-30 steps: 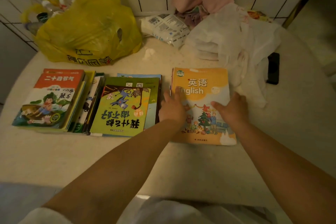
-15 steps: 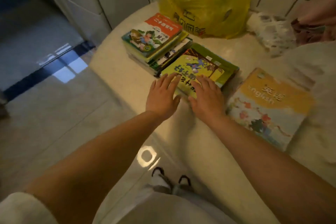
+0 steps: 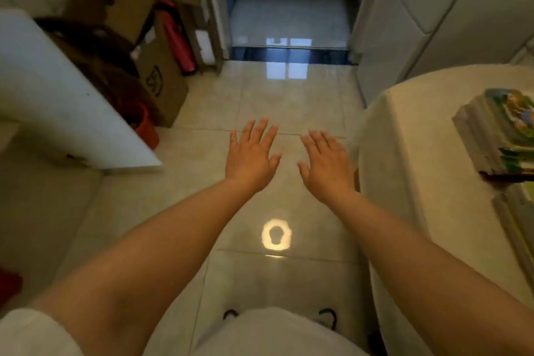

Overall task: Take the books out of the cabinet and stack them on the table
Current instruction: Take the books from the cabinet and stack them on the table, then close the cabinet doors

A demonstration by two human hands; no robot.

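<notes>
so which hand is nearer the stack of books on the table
Right. The right hand hovers over the floor beside the table edge, the stack of books further right; the left hand is farther left.

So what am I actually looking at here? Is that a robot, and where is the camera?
No robot: these are a person's two bare arms, filmed by a wide-angle camera worn on their head, looking forward and down. That is why the room's edges look bent. The left hand and the right hand are both open, fingers spread, holding nothing, and hang over the shiny tiled floor. At the right edge is a table under a pale cloth, with stacked books on it. At the left stand cardboard boxes and something red between them, too blurred to name. A doorway lies straight ahead. The glowing ring on the floor is a lamp's reflection.
</notes>
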